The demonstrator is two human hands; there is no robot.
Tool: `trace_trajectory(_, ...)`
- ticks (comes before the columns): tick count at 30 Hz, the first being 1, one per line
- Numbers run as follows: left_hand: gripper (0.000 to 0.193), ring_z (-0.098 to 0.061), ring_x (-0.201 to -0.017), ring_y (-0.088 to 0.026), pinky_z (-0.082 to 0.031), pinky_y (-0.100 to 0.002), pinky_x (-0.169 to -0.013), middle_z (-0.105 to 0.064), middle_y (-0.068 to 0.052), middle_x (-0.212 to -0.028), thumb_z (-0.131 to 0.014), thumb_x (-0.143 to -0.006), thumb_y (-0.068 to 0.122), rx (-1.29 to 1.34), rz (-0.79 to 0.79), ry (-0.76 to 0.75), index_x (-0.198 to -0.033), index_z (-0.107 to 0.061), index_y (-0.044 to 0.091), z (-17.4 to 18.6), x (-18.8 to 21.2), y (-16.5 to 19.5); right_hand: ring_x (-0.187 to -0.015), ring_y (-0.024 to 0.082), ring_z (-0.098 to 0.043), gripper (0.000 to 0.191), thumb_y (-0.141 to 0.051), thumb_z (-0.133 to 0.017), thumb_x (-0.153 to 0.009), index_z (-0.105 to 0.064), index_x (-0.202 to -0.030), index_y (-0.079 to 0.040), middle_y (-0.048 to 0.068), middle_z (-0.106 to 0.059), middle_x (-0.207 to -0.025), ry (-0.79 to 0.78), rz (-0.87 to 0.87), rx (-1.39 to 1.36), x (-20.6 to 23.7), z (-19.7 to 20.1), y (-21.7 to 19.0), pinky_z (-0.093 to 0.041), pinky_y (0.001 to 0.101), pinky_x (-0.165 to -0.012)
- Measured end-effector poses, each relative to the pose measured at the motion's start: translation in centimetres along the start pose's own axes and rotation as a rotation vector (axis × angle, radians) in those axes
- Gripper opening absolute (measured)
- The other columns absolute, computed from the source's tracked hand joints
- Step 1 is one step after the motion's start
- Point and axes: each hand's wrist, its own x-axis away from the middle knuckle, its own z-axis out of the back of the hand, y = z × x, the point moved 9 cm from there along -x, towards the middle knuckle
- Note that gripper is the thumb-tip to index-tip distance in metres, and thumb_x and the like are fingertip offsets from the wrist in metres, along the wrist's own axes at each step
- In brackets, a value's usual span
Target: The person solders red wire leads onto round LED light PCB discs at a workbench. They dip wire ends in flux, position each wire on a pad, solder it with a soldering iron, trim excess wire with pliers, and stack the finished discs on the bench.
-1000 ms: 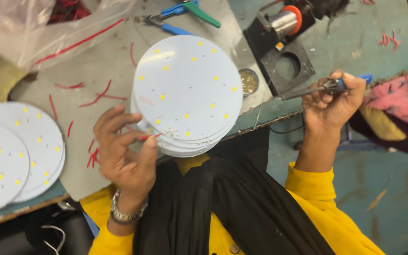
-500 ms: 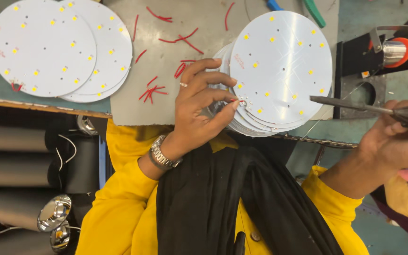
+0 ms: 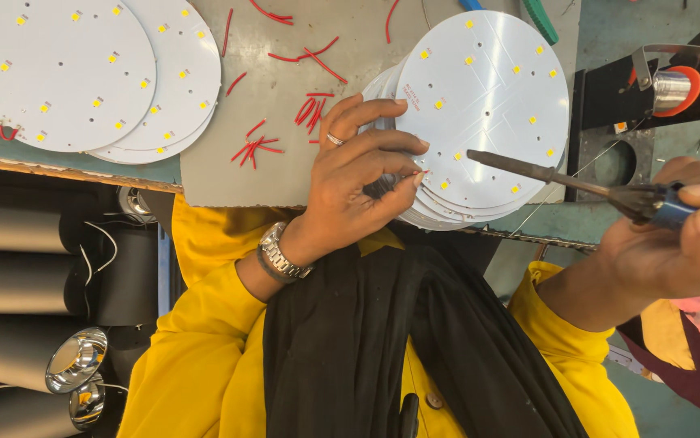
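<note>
A stack of round white circuit boards [image 3: 488, 97] dotted with small yellow chips lies at the bench's near edge. My left hand [image 3: 358, 178], with a ring and a metal wristwatch, rests on the stack's left rim and pinches a short red wire at its fingertips. My right hand [image 3: 682, 243] grips a soldering iron [image 3: 577, 182] by its blue handle; the iron's tip hovers over the top board, close to my left fingertips.
A second stack of round white boards [image 3: 82, 73] lies at the far left. Cut red wire pieces [image 3: 257, 146] are scattered on the grey mat [image 3: 228, 178]. A black soldering stand with an orange spool [image 3: 674, 89] sits at right. Dark tubes and chrome reflectors [image 3: 74, 361] lie under the bench.
The view has shifted so the stacks sit further right. The soldering iron has swung in over the top board toward my left fingertips.
</note>
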Motion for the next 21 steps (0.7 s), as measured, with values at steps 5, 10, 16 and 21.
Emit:
trace_trajectory(5, 0.009, -0.057, -0.133, -0.028, -0.030, -0.052, -0.122, -0.075, -0.002, -0.113, -0.081, -0.089, 0.012, 0.003, 0.009, 0.009, -0.091, -0.073, 0.009, -0.1, 0.1, -0.1, -0.057, 0.019, -0.035, 0.023, -0.011, -0.063, -0.093, -0.045, -0.091, 0.003, 0.014, -0.048, -0.081, -0.032, 0.080, 0.043, 0.2, -2.2, -1.1, -0.029, 0.0313, -0.053)
trace_trajectory(10, 0.009, -0.056, -0.133, -0.029, -0.033, -0.051, -0.121, -0.075, -0.002, -0.114, -0.081, -0.089, 0.013, 0.028, 0.012, 0.017, -0.092, -0.073, 0.009, -0.2, 0.1, -0.3, -0.052, 0.020, -0.035, 0.024, -0.008, -0.064, -0.090, -0.044, -0.087, 0.004, 0.013, -0.045, -0.076, -0.105, 0.157, 0.063, -0.2, -4.0, -2.0, -0.029, 0.0322, -0.050)
trace_trajectory(16, 0.008, -0.056, -0.135, -0.029, -0.035, -0.052, -0.121, -0.074, -0.003, -0.115, -0.080, -0.090, 0.012, 0.040, 0.018, 0.010, -0.094, -0.074, 0.008, -0.2, 0.4, -0.5, -0.050, 0.016, -0.037, 0.025, -0.008, -0.065, -0.092, -0.043, -0.089, 0.004, 0.014, -0.046, -0.078, -0.158, 0.169, 0.101, 0.0, -5.2, -2.6, -0.032, 0.0305, -0.048)
trace_trajectory(21, 0.009, -0.055, -0.135, -0.029, -0.034, -0.053, -0.121, -0.074, -0.003, -0.115, -0.081, -0.088, 0.012, 0.052, 0.016, 0.022, -0.093, -0.074, 0.008, -0.2, 0.5, -0.7, -0.051, 0.018, -0.037, 0.026, -0.008, -0.065, -0.092, -0.043, -0.090, 0.004, 0.014, -0.047, -0.079, -0.178, 0.185, 0.101, -0.1, -5.9, -2.8, -0.033, 0.0314, -0.048)
